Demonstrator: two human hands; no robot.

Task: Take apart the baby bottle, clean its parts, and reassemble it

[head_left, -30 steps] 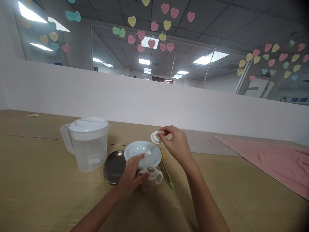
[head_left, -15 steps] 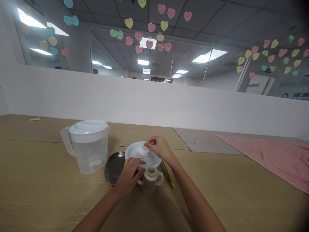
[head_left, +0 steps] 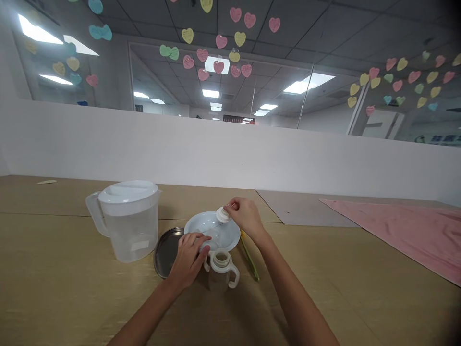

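My right hand [head_left: 247, 217] pinches a white bottle cap [head_left: 223, 215] above the far right side of a pale blue bowl [head_left: 230, 236]. A thin, straw-like line slants down from the cap into the bowl. Something clear and rounded [head_left: 215, 235] shows inside the bowl, its kind hard to make out. My left hand [head_left: 189, 255] grips the bowl's near left rim, fingers over the inside and thumb outside. Directly in front of the bowl stands an uncapped clear baby bottle [head_left: 220, 276] with two white handles, upright and touched by neither hand.
Left of the bowl lies a round metal tray [head_left: 163, 257], partly behind my left hand. A lidded clear pitcher [head_left: 131, 230] stands farther left. A slim green-handled tool [head_left: 252, 262] lies right of the bottle. Pink cloth [head_left: 403, 230] covers the table's right side.
My right hand has lifted the cap and moved it right, away from the clear rounded thing. The left hand stays at the bowl. The view has shifted slightly.
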